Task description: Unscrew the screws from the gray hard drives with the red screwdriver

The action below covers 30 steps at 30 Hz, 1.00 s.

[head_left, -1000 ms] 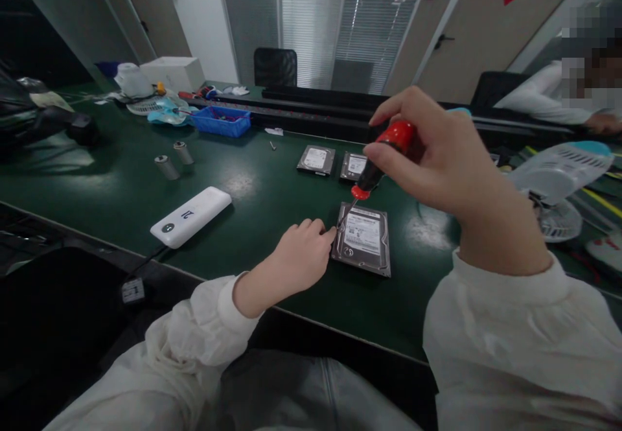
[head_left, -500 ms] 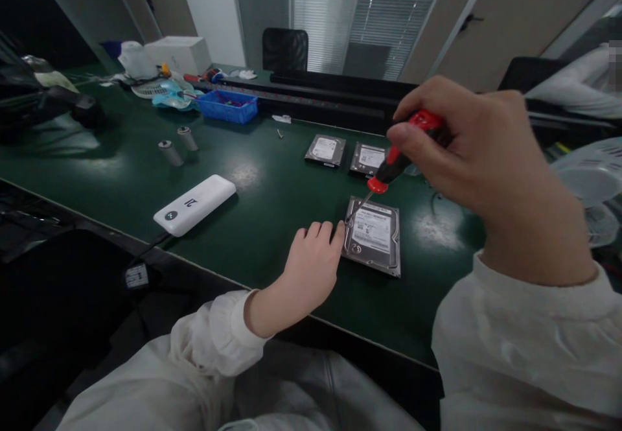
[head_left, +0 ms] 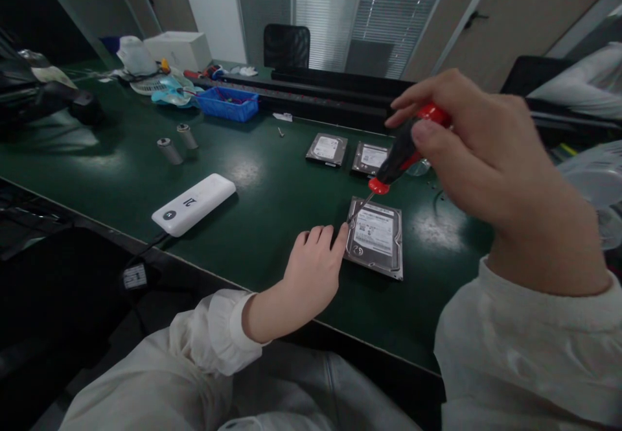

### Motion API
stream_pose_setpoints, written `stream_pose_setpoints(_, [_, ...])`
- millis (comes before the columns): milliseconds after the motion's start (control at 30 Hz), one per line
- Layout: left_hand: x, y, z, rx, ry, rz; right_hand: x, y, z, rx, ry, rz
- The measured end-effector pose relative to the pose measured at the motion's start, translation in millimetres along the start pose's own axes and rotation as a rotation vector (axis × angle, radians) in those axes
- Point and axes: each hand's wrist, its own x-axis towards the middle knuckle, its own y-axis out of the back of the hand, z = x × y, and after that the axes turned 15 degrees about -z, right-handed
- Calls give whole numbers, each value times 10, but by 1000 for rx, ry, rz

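A hard drive [head_left: 376,236] with a white label lies flat on the green table before me. My left hand [head_left: 315,266] is at its left edge, fingers bent and the index fingertip against the rim by the screwdriver's tip; the thumb is hidden. In my right hand [head_left: 486,152] is a red and black screwdriver [head_left: 398,155], held by the handle between thumb and fingers, with some fingertips lifted off. Its shaft slants down to the drive's upper left edge. Two more hard drives, one on the left [head_left: 327,150] and one on the right [head_left: 370,158], lie behind.
A white power bank [head_left: 194,204] with a cable lies to the left. Two metal cylinders [head_left: 170,151] are behind it. Farther back stand a blue bin [head_left: 228,104] and a white box [head_left: 179,50]. Clear plastic containers [head_left: 600,185] are at the right. Another person's white sleeve [head_left: 583,84] shows beyond.
My right hand has turned about the screwdriver handle, its fingers now more extended. The shaft still meets the same edge of the drive, and my left hand keeps its place.
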Motion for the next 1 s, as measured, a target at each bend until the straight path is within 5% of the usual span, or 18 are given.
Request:
stream_pose_setpoints(300, [-20, -17, -8, -17, -9, -11, 0, 17, -2, -75, -40, 28])
stream_pose_setpoints(500, [-38, -30, -24, -44, -19, 10, 1, 17, 0, 167, 57, -25])
stream_pose_setpoints(667, [-48, -27, -38, -80, -18, 27, -7, 17, -22, -27, -49, 16])
stream_pose_setpoints(867, [-58, -34, -54, -111, -23, 44, -10, 32, -32, 216, 34, -51])
stream_pose_setpoints(1000, [-55, -46, -58, -105, -29, 47, 11, -12, -17, 104, -12, -6])
